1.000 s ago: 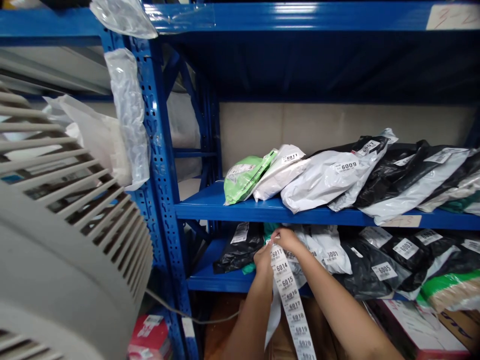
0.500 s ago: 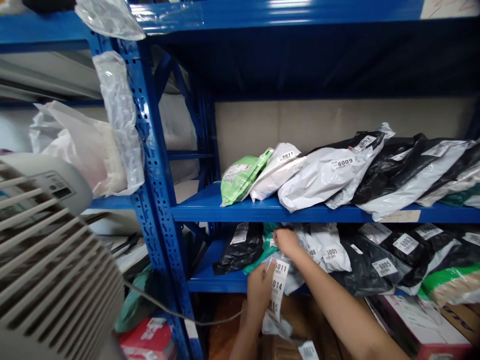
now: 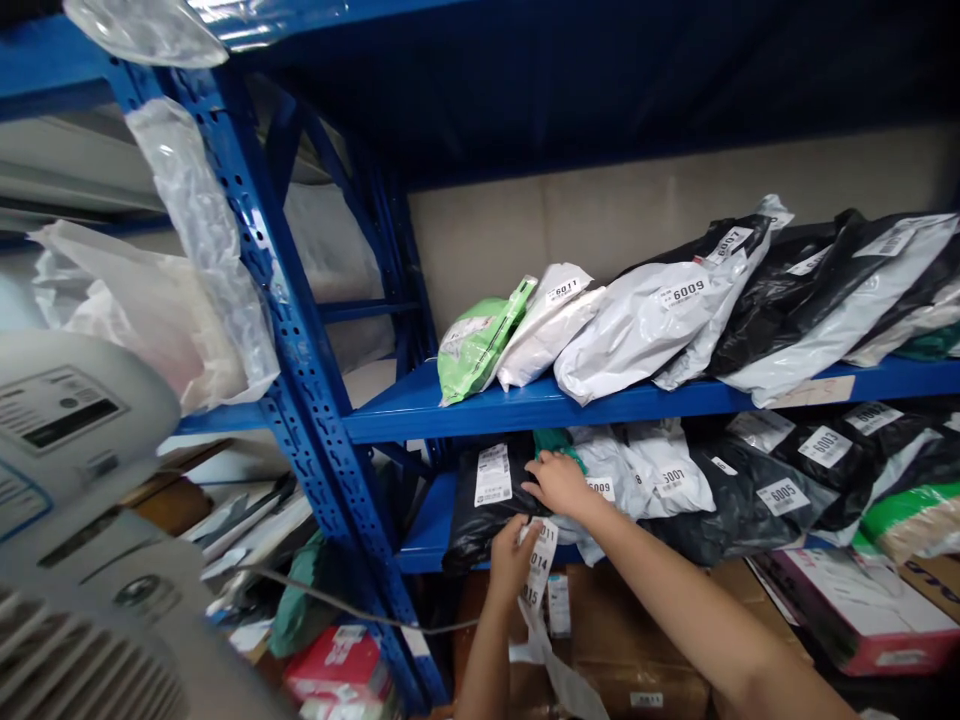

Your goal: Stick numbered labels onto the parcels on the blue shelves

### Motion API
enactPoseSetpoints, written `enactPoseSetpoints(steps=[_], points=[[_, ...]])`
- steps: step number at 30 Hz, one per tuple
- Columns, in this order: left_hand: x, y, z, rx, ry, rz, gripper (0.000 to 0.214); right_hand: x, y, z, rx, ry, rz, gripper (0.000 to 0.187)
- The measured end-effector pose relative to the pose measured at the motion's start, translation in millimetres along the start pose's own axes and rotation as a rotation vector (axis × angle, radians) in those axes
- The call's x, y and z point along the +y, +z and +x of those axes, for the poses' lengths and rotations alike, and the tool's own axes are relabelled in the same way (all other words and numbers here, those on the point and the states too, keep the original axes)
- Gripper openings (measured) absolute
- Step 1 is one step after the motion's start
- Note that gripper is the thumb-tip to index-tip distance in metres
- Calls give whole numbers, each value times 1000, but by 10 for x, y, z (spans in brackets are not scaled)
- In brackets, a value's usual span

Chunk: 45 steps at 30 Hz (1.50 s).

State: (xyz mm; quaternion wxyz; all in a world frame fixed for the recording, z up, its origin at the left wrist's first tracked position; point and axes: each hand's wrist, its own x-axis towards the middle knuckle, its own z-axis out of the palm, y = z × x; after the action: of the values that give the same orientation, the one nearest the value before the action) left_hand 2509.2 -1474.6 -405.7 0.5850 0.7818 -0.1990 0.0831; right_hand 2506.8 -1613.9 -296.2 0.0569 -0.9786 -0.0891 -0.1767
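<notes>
My left hand (image 3: 511,556) is closed on a long strip of numbered white labels (image 3: 540,570) that hangs down in front of the lower blue shelf (image 3: 429,530). Its top labels read 6011 and 6014. My right hand (image 3: 556,482) reaches onto that lower shelf, fingers resting on a green parcel (image 3: 556,442) wedged between a black mailer bag (image 3: 487,495) and a white mailer bag (image 3: 660,478). The right fingers lie fairly flat on the parcels.
The upper blue shelf (image 3: 525,405) holds a green bag (image 3: 476,340) and several white and black mailers with number labels. A blue upright post (image 3: 285,340) stands left. A grey fan (image 3: 82,560) fills the near left. Cardboard boxes (image 3: 637,640) sit below.
The label strip has dropped lower with my left hand. My right hand has left the strip and moved onto the green parcel. The view has tilted down and right.
</notes>
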Motion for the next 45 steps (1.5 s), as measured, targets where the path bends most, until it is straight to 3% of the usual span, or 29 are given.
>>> enactPoseSetpoints(steps=[8, 13, 19, 22, 25, 28, 32, 38, 45], points=[[-134, -20, -27, -42, -49, -141, 31, -111, 176, 85, 40, 175, -46, 40], [-187, -14, -20, -51, -76, -185, 32, -150, 186, 130, 28, 201, -47, 24], [-120, -7, -41, -48, -75, -195, 34, -140, 237, 127, 52, 195, -26, 22], [-29, -119, -113, -45, -94, -179, 46, -126, 248, 119, 58, 191, -18, 25], [48, -352, -191, 139, -158, -43, 69, -116, 246, 106, 59, 180, -13, 24], [57, -584, -230, 308, -280, 144, 66, -107, 253, 93, 61, 172, -9, 23], [14, -680, -260, 224, -376, 248, 64, -95, 280, 84, 70, 167, -4, 22], [22, -624, -310, 136, -369, 364, 67, -82, 277, 75, 86, 158, 0, 21], [-35, -604, -320, 135, -366, 450, 67, -71, 283, 49, 104, 149, 2, 20]])
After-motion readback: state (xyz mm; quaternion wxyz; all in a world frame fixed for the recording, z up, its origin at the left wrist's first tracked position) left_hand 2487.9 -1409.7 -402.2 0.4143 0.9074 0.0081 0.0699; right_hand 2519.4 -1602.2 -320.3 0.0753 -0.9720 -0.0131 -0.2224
